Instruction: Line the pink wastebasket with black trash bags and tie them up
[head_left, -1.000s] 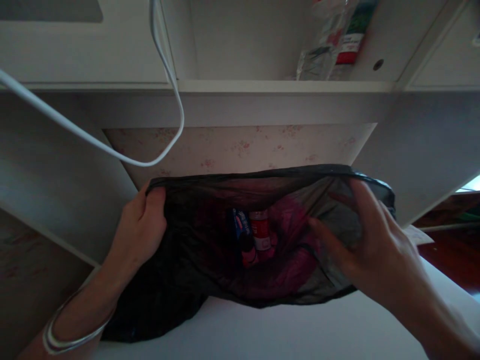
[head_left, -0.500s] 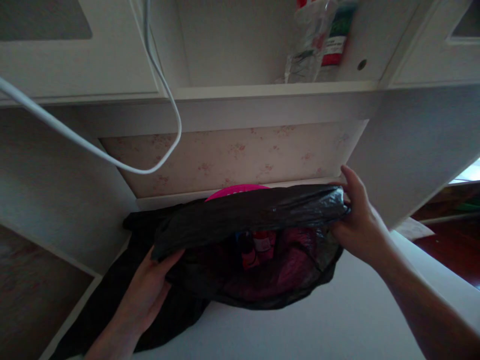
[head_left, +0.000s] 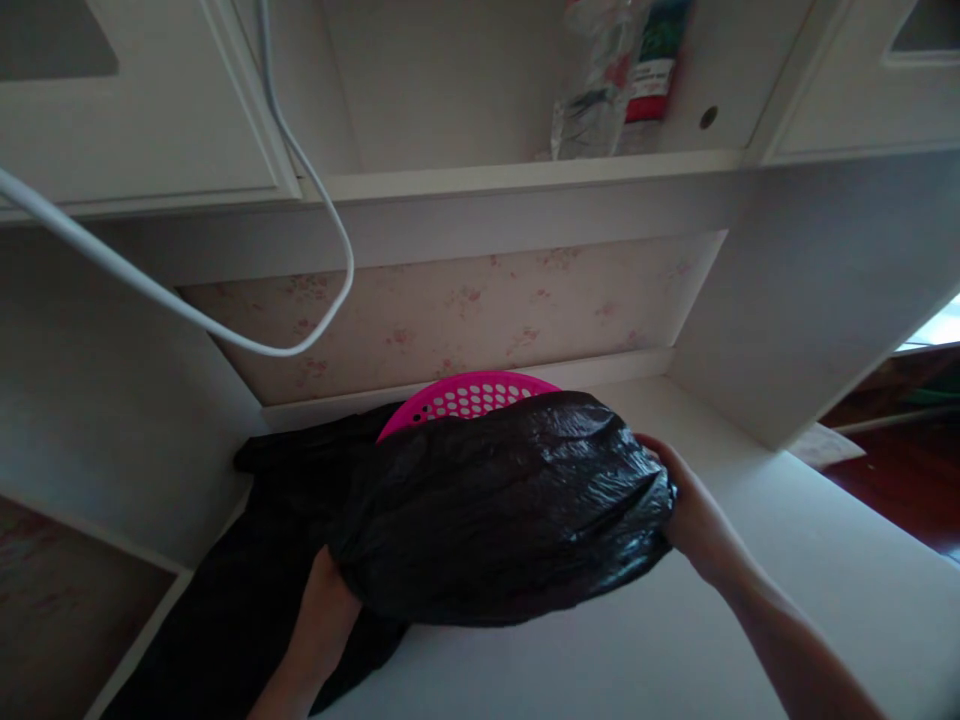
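A crumpled black plastic bag (head_left: 502, 510) bulges between the two hands, low on the white desk top (head_left: 750, 560). The left hand (head_left: 322, 620) comes up from below at the bag's near left corner; its fingers are tucked under and behind the plastic, so it seems to clasp the bag, but how tightly they close cannot be told. The right hand (head_left: 686, 505) presses against the bag's right end, with the plastic bunched against its palm and fingers; the fingertips are hidden, so a full grasp cannot be confirmed. The bag thus spans from one hand to the other, its bulk lying above and beyond the left hand and to the left of the right hand.

Just behind the bag, touching its upper edge, a pink perforated basket (head_left: 469, 395) shows its rim. More black plastic sheet (head_left: 247, 580) trails past the left hand. A white cable (head_left: 225, 330) hangs well above both hands, and a bottle (head_left: 645, 70) stands on the shelf (head_left: 525, 170) overhead.
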